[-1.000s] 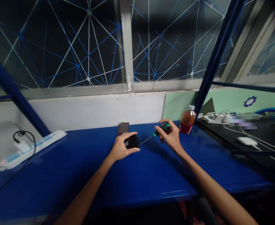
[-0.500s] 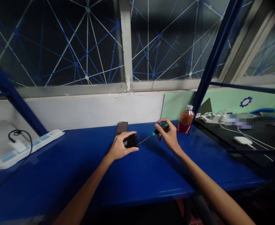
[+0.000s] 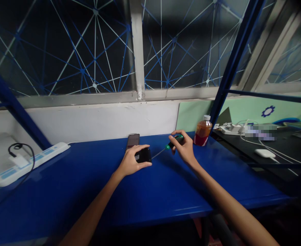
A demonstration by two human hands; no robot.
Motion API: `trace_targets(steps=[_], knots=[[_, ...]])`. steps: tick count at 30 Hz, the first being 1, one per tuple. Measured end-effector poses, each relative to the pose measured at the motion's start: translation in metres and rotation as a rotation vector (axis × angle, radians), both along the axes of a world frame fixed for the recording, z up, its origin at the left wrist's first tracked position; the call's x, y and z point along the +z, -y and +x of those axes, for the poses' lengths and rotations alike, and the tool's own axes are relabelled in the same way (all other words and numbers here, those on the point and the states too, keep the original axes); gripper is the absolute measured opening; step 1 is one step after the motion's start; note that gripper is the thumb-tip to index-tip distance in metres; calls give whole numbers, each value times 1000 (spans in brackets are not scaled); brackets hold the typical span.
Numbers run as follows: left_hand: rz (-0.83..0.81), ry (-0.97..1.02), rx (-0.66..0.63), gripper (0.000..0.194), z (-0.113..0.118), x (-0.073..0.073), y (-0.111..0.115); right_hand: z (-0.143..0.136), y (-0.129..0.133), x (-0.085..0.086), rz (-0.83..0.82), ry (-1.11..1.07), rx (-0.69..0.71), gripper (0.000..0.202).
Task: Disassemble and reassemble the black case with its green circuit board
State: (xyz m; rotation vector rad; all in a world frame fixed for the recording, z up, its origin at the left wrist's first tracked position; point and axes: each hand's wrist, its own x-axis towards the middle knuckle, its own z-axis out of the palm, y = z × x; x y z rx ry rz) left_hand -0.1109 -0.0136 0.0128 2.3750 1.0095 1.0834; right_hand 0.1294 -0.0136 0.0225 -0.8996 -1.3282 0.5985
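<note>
A small black device is held in my left hand, with the thumb along its near side and the fingers along its far side. My right hand grips the black and green handle of a screwdriver. The thin metal shaft slants down to the left, and its tip is at the right end of the black device. Whether the tip sits in a screw is too small to tell. Just behind my left hand, a dark flat phone-like object lies on the blue table.
A bottle of reddish drink stands at the back right of the table. On the left lies a white power strip with a black cable. A black table at the right holds white cables and a white charger.
</note>
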Motion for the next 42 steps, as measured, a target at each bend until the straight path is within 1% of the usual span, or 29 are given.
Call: trace_targets(steps=[7, 14, 21, 35, 42], knots=[[-36, 17, -7, 59, 0, 2, 1, 0, 2, 2, 39, -37, -39, 25], [-37, 13, -8, 59, 0, 1, 1, 3, -1, 2, 73, -102, -112, 24], [-24, 18, -18, 59, 1, 3, 2, 1, 0, 2, 71, -81, -129, 24], [-31, 17, -63, 61, 1, 5, 5, 2, -1, 1, 79, -22, -215, 24], [-38, 6, -61, 61, 2, 6, 7, 0, 0, 0, 72, -5, -208, 25]])
